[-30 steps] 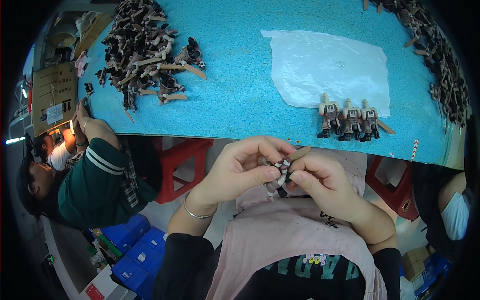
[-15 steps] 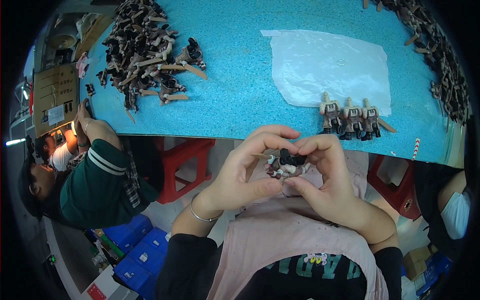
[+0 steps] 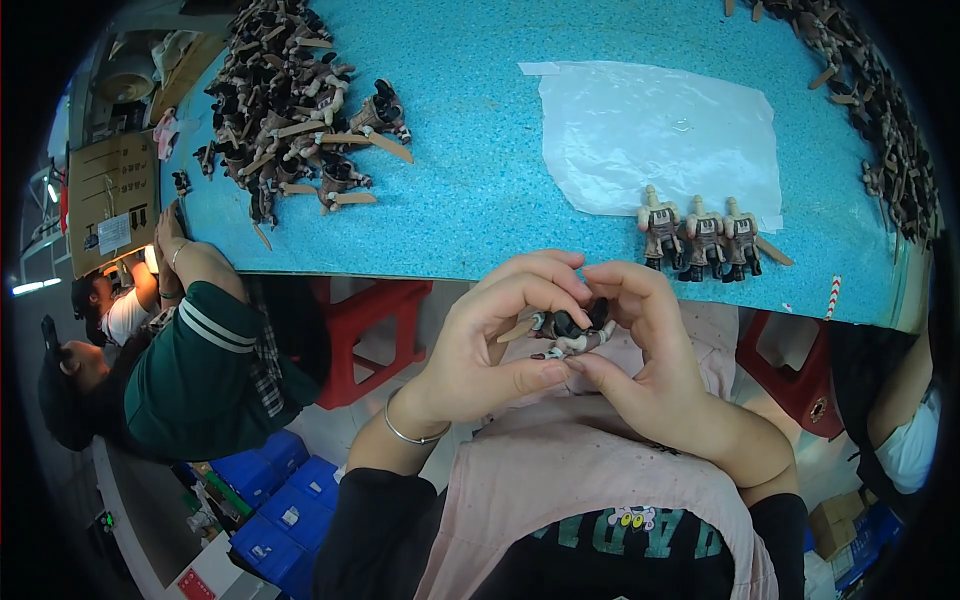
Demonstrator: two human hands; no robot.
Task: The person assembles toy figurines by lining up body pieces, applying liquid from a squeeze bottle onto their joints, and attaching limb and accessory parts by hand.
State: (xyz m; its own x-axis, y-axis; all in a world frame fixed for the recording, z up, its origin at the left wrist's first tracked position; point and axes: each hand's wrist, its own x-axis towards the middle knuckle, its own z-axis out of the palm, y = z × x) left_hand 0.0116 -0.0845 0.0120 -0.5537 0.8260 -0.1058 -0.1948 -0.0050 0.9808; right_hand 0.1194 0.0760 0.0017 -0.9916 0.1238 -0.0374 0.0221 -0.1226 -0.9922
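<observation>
Between my two hands, just off the table's near edge, is a small toy figure (image 3: 578,342) in black, brown and pale colours, lying on its side. My left hand (image 3: 490,345) pinches it from one side with thumb and fingers, a tan flat piece sticking out by those fingers. From the other side my right hand (image 3: 655,345) curls its fingers and thumb round it. Fingers cover part of the figure. Ahead and to the right, three similar figures (image 3: 706,238) without visible heads line up at the edge of a translucent plastic sheet (image 3: 650,125).
A heap of figures (image 3: 290,90) covers the left of the blue table (image 3: 460,150); another heap (image 3: 870,95) runs along the right. A person in a green sleeve (image 3: 190,370) sits at left, near a cardboard box (image 3: 120,190). Red stools (image 3: 370,340) and blue bins (image 3: 285,520) stand below.
The figure has been turned a little between my fingers, and my right fingers have shifted slightly around it. At the right edge, another person's arm has moved.
</observation>
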